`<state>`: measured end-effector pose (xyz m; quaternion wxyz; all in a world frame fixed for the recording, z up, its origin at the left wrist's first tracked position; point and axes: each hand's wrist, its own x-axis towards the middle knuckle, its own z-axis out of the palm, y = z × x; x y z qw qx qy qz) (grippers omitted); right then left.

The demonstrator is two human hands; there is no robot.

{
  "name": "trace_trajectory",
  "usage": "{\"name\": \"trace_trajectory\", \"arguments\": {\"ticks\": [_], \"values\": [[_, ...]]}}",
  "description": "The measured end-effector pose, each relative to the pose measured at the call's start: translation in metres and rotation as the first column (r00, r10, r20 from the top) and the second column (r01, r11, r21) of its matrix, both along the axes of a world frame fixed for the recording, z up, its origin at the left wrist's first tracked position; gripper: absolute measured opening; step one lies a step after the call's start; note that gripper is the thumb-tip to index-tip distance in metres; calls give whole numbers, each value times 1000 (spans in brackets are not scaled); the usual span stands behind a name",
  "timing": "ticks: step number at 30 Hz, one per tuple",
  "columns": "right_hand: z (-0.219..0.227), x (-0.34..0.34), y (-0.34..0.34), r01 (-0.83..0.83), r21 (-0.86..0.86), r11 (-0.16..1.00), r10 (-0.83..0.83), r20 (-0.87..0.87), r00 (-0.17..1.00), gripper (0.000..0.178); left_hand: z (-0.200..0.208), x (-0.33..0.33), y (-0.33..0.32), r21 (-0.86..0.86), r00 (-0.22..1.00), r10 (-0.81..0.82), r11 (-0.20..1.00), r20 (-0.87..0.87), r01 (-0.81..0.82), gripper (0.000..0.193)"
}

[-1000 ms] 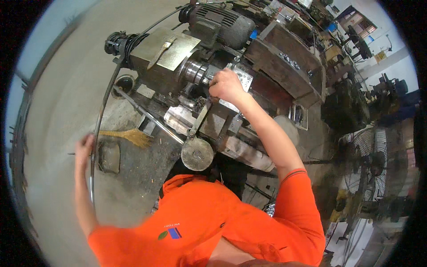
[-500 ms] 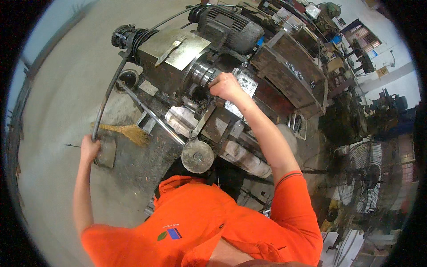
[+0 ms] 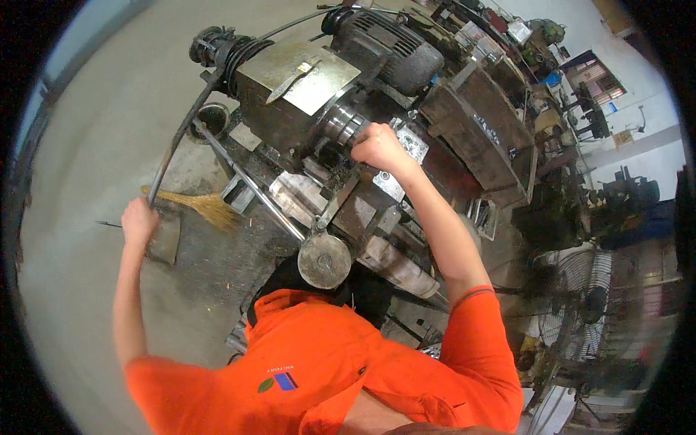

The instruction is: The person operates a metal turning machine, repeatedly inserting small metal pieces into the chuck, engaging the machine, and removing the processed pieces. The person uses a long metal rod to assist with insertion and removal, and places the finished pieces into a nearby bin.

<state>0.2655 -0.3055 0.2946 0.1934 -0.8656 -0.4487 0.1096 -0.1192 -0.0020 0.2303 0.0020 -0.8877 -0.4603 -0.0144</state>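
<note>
My left hand (image 3: 140, 220) is wrapped round the end of a long dark lever (image 3: 181, 138) that reaches down from the far left end of a lathe-like machine. The fingers of my right hand (image 3: 383, 151) are closed at the front of the machine's shiny round spindle nose (image 3: 346, 123). What they hold there, if anything, is hidden behind the hand. Just to the right of that hand lies a bright metal tool-slide block (image 3: 412, 145). A flat metal plate with a file-like tool (image 3: 293, 81) rests on the headstock cover (image 3: 319, 90).
A motor (image 3: 388, 52) sits behind the headstock. Near my body are a round metal disc (image 3: 324, 261) and a slanting steel bar (image 3: 254, 185). A straw broom (image 3: 210, 209) and a dustpan (image 3: 165, 235) lie on the floor at left. A standing fan (image 3: 587, 304) is at right.
The view has shifted slightly, so the machine appears further right. My left hand and the lever's end sit a little higher and further left. My right hand remains at the spindle.
</note>
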Motion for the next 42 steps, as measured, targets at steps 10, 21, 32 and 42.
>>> {"name": "trace_trajectory", "arguments": {"ticks": [10, 21, 32, 42], "values": [[1, -10, 2, -20, 61, 998, 12, 126, 992, 13, -37, -31, 205, 430, 946, -274, 843, -173, 323, 14], [16, -32, -47, 19, 207, 978, -72, 253, 965, 32, -22, 64, 101, 406, 765, -406, 890, 500, 206, 32], [0, -112, -305, 572, 336, 748, -623, 57, 780, 31, -193, 127, -10, -205, 754, -632, 773, -179, 600, 36], [-87, -171, -517, 965, -160, 209, -940, 238, 243, 54, -153, 142, 20, -153, 807, -578, 814, -122, 561, 35]]}}
